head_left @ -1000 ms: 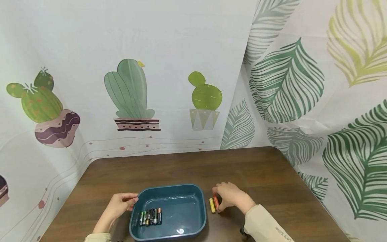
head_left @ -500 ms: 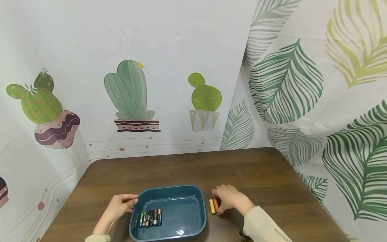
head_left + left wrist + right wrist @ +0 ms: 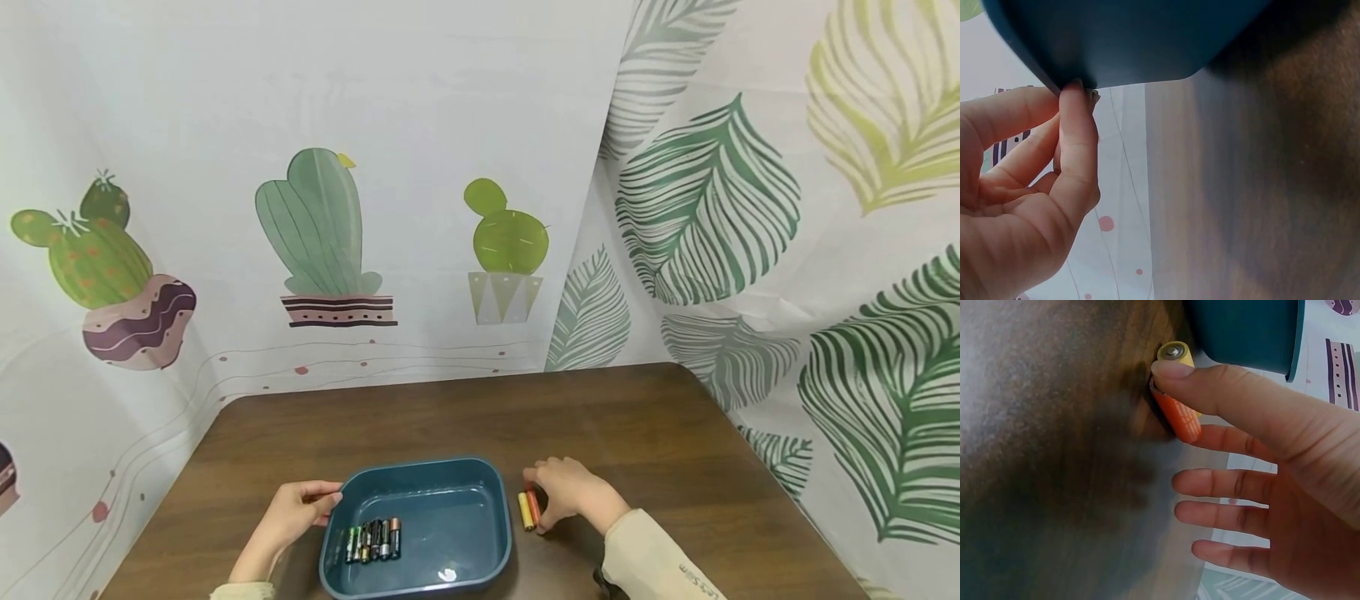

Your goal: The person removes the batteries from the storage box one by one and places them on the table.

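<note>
A dark blue-green tray point(image 3: 450, 537) stands near the front of the table. My left hand point(image 3: 291, 518) pinches its rim at the left back corner, thumb and index finger on the wall in the left wrist view. To the tray's right lie an orange battery point(image 3: 1179, 417) and a yellow battery point(image 3: 1174, 350), side by side and close together. The thumb and index finger of my right hand point(image 3: 572, 490) hold the orange battery by its two ends. Its other fingers are spread away from the battery in the right wrist view. The thumb partly covers the yellow battery there.
Several batteries point(image 3: 373, 540) with dark, green and copper-coloured parts stand in a row at the tray's left side. The brown wooden table point(image 3: 450, 417) reaches back to a wall cloth point(image 3: 420, 167) printed with cacti and leaves.
My right hand has shifted slightly left with the orange battery, narrowing the gap to the yellow one. The left hand keeps its hold on the tray rim.
</note>
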Demonstrator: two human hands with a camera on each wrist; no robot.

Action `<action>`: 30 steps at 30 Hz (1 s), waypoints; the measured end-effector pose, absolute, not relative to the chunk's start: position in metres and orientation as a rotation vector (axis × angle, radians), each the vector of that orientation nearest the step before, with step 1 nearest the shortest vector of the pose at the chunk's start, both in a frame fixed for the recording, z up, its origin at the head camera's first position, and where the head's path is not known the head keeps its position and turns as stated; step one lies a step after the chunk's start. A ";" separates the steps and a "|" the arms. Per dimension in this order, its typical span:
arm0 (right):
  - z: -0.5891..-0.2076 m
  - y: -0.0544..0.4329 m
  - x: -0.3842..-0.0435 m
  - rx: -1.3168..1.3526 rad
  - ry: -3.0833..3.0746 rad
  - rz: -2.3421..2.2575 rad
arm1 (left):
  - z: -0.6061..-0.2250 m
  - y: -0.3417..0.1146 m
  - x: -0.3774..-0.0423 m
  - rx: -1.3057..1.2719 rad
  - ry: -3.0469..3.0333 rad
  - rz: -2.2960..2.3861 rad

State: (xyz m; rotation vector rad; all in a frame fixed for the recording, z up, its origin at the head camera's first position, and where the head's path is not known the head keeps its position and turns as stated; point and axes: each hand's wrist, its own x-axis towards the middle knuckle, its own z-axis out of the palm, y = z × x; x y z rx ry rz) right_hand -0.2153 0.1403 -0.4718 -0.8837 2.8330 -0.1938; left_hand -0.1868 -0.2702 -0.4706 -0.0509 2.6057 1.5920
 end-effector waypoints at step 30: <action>-0.404 0.080 -0.218 -1.190 2.939 -0.249 | -0.468 -0.268 -0.185 -0.084 2.624 1.570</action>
